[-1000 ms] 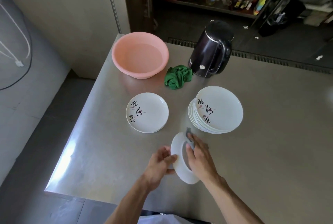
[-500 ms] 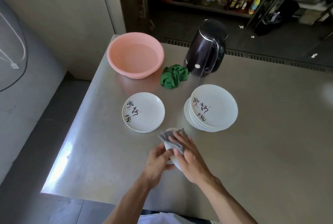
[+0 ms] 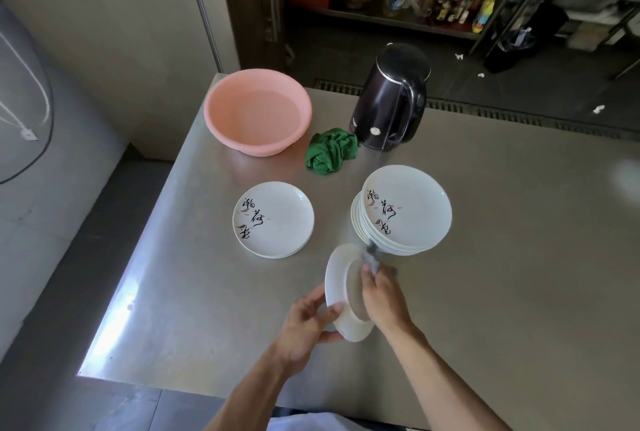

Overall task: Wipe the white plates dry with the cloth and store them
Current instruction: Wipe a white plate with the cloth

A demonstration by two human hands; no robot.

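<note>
Head: plate (image 3: 338, 280) on edge, flat side R.

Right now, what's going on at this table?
A person is drying dishes. The left hand holds a white plate up on its edge over the table, and the right hand rubs a grey cloth against its face. A stack of plates stands just beyond, and a lone plate lies flat to the stack's left. At the back are a pink basin, a green rag and a dark kettle, all untouched.
</note>
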